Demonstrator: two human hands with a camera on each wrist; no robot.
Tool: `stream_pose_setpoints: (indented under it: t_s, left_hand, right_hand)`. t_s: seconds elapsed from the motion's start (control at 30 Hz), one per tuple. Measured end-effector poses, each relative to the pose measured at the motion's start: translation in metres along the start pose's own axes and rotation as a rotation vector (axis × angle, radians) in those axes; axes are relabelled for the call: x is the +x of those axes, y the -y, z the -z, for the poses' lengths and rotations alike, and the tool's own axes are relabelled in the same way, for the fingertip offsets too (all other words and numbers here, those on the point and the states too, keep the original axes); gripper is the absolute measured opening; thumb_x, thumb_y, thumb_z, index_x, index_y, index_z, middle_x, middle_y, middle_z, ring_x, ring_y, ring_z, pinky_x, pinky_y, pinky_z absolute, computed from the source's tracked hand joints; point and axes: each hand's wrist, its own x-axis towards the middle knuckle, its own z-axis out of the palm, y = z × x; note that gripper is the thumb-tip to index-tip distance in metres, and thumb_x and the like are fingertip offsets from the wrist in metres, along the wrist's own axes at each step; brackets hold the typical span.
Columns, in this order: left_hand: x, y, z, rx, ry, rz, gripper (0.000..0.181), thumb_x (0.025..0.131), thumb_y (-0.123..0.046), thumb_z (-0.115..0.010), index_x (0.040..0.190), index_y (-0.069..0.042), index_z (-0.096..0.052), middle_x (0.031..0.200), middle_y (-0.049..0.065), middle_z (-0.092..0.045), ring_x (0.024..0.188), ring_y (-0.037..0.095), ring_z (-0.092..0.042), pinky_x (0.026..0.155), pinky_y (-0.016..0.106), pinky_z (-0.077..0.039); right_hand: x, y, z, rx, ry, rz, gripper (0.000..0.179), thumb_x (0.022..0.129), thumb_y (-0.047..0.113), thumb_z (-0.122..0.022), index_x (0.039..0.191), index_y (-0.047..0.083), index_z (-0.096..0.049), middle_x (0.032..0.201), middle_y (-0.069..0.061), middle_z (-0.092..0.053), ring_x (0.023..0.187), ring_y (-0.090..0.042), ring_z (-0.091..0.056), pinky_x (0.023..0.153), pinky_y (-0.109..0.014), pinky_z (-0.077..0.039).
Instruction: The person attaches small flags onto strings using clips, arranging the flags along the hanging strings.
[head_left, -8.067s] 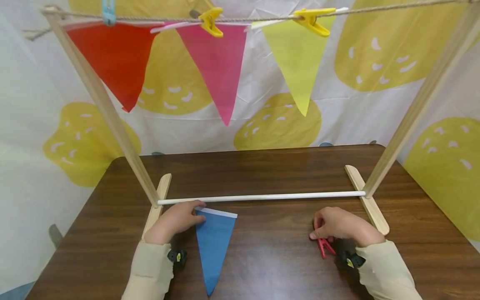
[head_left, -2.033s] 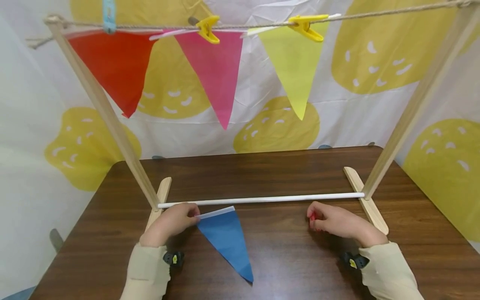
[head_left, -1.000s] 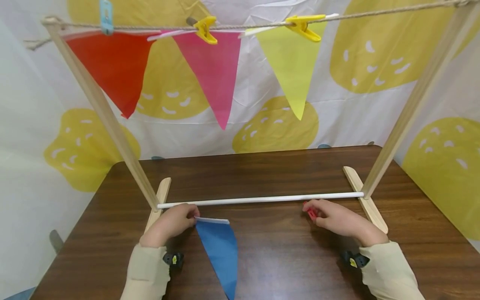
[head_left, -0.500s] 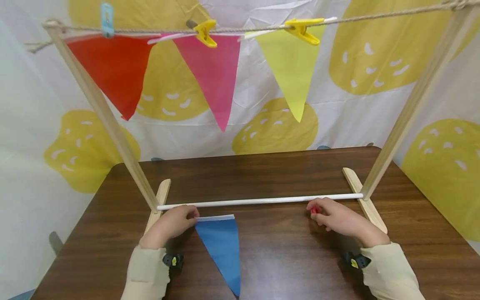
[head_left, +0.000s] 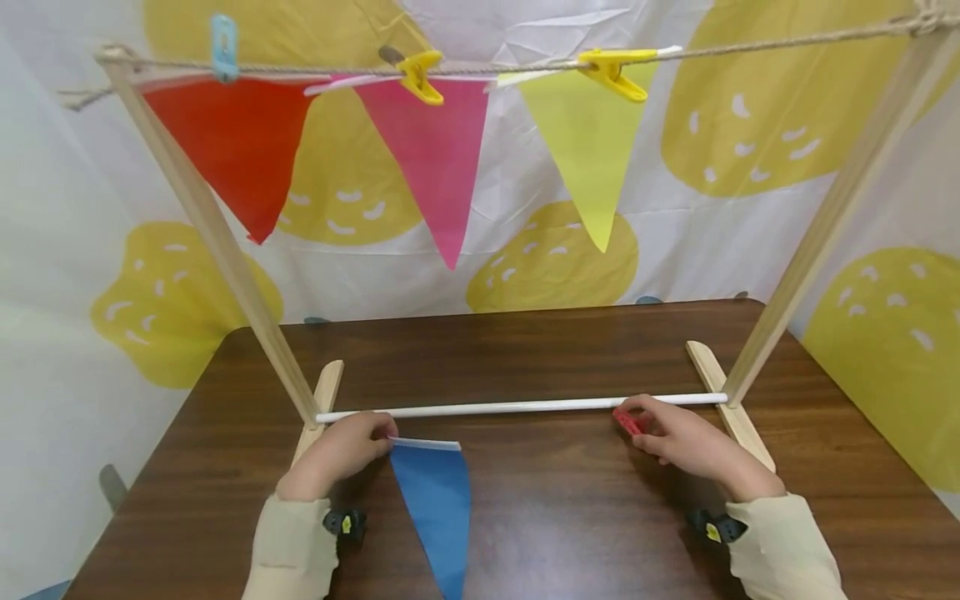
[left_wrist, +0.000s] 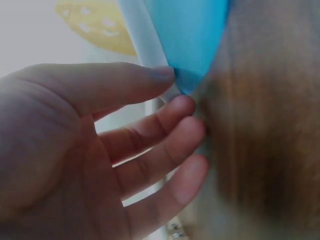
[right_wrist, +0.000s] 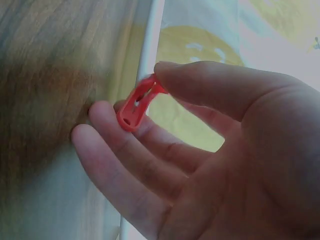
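In the head view my left hand (head_left: 339, 450) pinches the upper left corner of a blue triangular pennant (head_left: 435, 492), which has a white strip along its top. The left wrist view shows thumb and forefinger on that white strip (left_wrist: 145, 35), the other fingers loosely bent. My right hand (head_left: 682, 442) holds a small red clothespin (head_left: 628, 422), seen in the right wrist view between thumb and fingers (right_wrist: 137, 105). Overhead, a rope (head_left: 517, 68) carries a red pennant (head_left: 232, 142), a pink pennant (head_left: 438, 150) and a yellow pennant (head_left: 592, 142).
Two yellow clothespins (head_left: 422, 77) and a light blue clothespin (head_left: 224, 47) sit on the rope. Wooden posts (head_left: 217, 242) stand at both sides, joined low down by a white rod (head_left: 517, 407). Beneath is a brown table (head_left: 555, 508), with a patterned cloth behind.
The red clothespin has been lifted off the table and turned in my right fingers. The blue pennant has been raised by its corner and its tip has swung about. The hanging pennants stay put.
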Motion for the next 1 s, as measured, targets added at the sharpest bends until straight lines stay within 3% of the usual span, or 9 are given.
stream_pose_setpoints:
  t_s: [0.2,0.3,0.43,0.63,0.83,1.0]
  left_hand:
    - [-0.002,-0.001,0.008,0.013,-0.032,-0.003,0.002,0.084,-0.014,-0.060,0.085,-0.013,-0.062,0.080,-0.003,-0.054,0.071,0.012,-0.047,0.067,0.032,-0.041]
    - [-0.002,0.001,0.008,0.012,-0.044,0.001,0.002,0.084,-0.013,-0.060,0.086,-0.012,-0.061,0.080,-0.003,-0.054,0.071,0.012,-0.047,0.067,0.032,-0.041]
    - [-0.002,0.002,0.005,0.005,-0.037,0.007,0.003,0.084,-0.013,-0.060,0.087,-0.013,-0.061,0.081,-0.004,-0.055,0.071,0.012,-0.047,0.067,0.032,-0.040]
    - [-0.002,0.002,0.004,0.020,-0.059,-0.009,0.003,0.084,-0.014,-0.060,0.087,-0.013,-0.061,0.079,-0.005,-0.056,0.069,0.011,-0.047,0.066,0.032,-0.040]
    - [-0.001,0.000,0.002,0.026,-0.104,-0.023,0.004,0.085,-0.019,-0.060,0.086,-0.016,-0.062,0.078,-0.008,-0.058,0.068,0.009,-0.049,0.067,0.031,-0.042]
    - [0.001,-0.003,0.004,0.060,-0.152,-0.049,0.005,0.084,-0.018,-0.060,0.087,-0.016,-0.065,0.079,-0.008,-0.058,0.072,0.009,-0.053,0.070,0.032,-0.044]
  right_hand:
    - [0.001,-0.005,0.005,-0.140,-0.083,-0.017,0.052,0.079,0.010,-0.064,0.126,0.004,-0.043,0.090,-0.007,-0.061,0.074,-0.016,-0.057,0.062,-0.031,-0.045]
    - [0.002,-0.007,0.006,-0.219,-0.123,-0.003,0.042,0.076,0.014,-0.067,0.115,0.003,-0.055,0.087,-0.001,-0.063,0.075,-0.012,-0.058,0.065,-0.030,-0.045]
    - [0.003,-0.010,0.006,-0.274,-0.127,-0.014,0.023,0.076,0.019,-0.068,0.097,0.012,-0.065,0.079,0.007,-0.062,0.070,-0.008,-0.054,0.063,-0.028,-0.042]
    - [-0.001,-0.012,0.001,-0.218,-0.101,-0.039,0.018,0.080,0.031,-0.065,0.091,0.018,-0.063,0.080,0.010,-0.059,0.074,-0.009,-0.053,0.067,-0.031,-0.042]
    - [-0.006,-0.013,0.000,-0.182,-0.089,-0.105,0.019,0.080,0.036,-0.063,0.078,0.019,-0.057,0.063,0.006,-0.052,0.056,-0.009,-0.045,0.052,-0.025,-0.036]
    - [-0.005,-0.012,0.004,-0.215,-0.065,-0.097,0.020,0.083,0.035,-0.061,0.073,0.018,-0.060,0.060,0.005,-0.051,0.052,-0.008,-0.042,0.049,-0.024,-0.034]
